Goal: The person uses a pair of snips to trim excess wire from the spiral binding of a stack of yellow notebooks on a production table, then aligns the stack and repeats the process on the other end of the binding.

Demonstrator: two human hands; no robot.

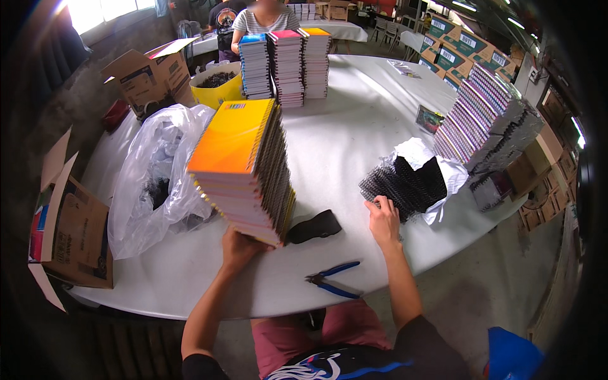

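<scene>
A tall stack of spiral-bound notebooks (231, 142) with an orange-yellow top cover stands left of centre. My left hand (240, 250) is wrapped round its bottom near edge, the fingers partly hidden beneath the stack. On the right, a pile of black plastic binding coils (411, 187) lies on crumpled white wrapping (453, 174). My right hand (384, 221) touches the pile's near edge, fingers bent and apart, with no coil plainly gripped. Blue-handled cutting pliers (335, 278) lie between my forearms. A flat black object (315, 227) rests beside the stack.
A clear plastic bag (158, 183) and open cartons (79, 228) stand at the left. Behind are a yellow container (218, 85) of coils and several notebook stacks (288, 69), with a person (266, 22) beyond. More notebooks (475, 117) rise at the right of the white table (354, 120).
</scene>
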